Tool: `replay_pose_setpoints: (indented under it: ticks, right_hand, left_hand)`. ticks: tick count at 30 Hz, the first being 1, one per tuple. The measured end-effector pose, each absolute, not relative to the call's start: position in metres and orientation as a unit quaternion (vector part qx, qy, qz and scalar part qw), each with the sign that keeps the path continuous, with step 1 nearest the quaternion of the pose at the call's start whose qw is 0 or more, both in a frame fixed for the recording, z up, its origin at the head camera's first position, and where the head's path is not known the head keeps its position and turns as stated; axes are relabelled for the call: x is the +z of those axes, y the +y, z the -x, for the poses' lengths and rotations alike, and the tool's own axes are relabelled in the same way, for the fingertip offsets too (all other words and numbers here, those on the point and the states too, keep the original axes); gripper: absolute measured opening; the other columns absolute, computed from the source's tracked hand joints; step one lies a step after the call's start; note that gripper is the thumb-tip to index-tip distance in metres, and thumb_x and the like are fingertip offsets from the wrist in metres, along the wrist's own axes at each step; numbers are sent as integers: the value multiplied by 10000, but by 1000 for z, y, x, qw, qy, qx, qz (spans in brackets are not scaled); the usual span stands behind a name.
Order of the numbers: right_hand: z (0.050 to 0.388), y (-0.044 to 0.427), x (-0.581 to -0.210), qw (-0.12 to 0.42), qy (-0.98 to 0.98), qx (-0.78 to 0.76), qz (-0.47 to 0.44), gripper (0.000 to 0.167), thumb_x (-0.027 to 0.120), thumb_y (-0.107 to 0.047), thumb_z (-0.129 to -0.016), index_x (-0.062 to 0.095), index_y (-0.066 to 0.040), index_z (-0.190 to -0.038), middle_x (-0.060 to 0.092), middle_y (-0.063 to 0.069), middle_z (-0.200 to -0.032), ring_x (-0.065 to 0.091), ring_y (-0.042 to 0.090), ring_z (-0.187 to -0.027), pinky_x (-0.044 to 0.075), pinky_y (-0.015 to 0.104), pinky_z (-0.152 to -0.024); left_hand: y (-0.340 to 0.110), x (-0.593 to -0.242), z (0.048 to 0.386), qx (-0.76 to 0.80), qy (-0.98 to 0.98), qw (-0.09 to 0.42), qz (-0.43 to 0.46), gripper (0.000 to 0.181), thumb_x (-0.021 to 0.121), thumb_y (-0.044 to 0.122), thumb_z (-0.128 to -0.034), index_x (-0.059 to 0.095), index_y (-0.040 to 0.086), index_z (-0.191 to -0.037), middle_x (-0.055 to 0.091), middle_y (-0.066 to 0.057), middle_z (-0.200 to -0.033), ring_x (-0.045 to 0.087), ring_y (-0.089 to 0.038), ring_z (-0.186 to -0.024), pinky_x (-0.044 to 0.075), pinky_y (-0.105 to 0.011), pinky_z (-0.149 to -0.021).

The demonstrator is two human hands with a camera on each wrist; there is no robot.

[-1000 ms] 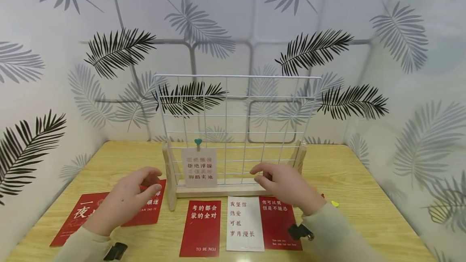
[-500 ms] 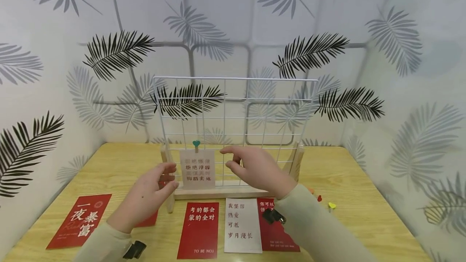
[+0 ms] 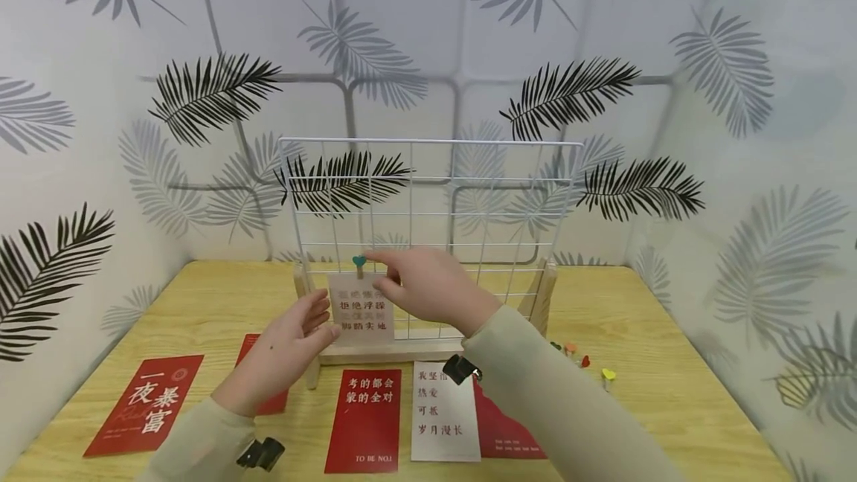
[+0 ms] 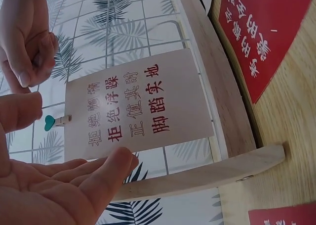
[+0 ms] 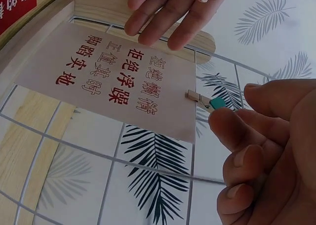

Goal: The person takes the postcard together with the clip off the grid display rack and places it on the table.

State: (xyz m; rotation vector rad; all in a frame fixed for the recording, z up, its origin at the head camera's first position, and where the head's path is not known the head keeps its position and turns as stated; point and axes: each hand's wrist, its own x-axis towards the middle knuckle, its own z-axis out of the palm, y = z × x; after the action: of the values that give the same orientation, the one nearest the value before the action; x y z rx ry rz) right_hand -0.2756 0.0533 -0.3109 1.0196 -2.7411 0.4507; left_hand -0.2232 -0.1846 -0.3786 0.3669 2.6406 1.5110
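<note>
A white card with printed characters (image 3: 358, 316) hangs at the lower left of the white wire grid (image 3: 428, 141). A small wooden peg with a teal heart (image 5: 217, 103) clips its top edge to a wire. My right hand (image 3: 435, 285) is at the peg, index fingertip close beside the heart. In the right wrist view its thumb stands apart from the index finger and the other fingers are curled; whether the fingertip touches is hard to tell. My left hand (image 3: 284, 352) is by the card's left edge, fingers extended, holding nothing.
The grid stands in a wooden base (image 3: 395, 352). On the table lie red cards (image 3: 364, 422) (image 3: 147, 404), a white card (image 3: 445, 422) and a partly covered red card (image 3: 512, 441). Several heart pegs, one yellow (image 3: 608, 374), lie at right. A patterned wall rises behind.
My right hand has moved left and up across the grid to the heart peg. My left hand has moved right, up to the hanging card's left edge. The card still hangs in place.
</note>
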Motion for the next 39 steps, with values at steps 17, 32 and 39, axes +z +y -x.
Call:
replay_pose_setpoints:
  ticks: [17,32,39]
  right_hand:
    - [279,17,-311,103,-956,41,-272,473,569,-355,-1032,523,-185,-1471,737,-21,-1011,563,88,-584,460,255,-478]
    - [280,7,-324,209,-943,81,-245,222,585,-282,-1042,697,-180,-1203,608,-104,-698,481,47,-498,375,202,-430]
    - [281,5,-329,243,-937,98,-233,175,599,-281,-1037,710,-185,-1132,683,-95,-765,489,39,-504,370,200,-425]
  left_hand:
    - [-175,-385,229,493,863,8,-113,688,606,284,-1026,264,13,-1558,494,-211,-1474,517,-343,-1334,467,-490,-1034]
    - [-171,-396,242,422,900,-90,-60,380,656,146,-997,531,39,-1340,663,-89,-1094,679,-201,-915,596,-332,-740]
    - [-171,-399,243,426,897,-103,-56,314,661,110,-991,566,56,-1285,675,-77,-1069,685,-178,-859,596,-315,-744]
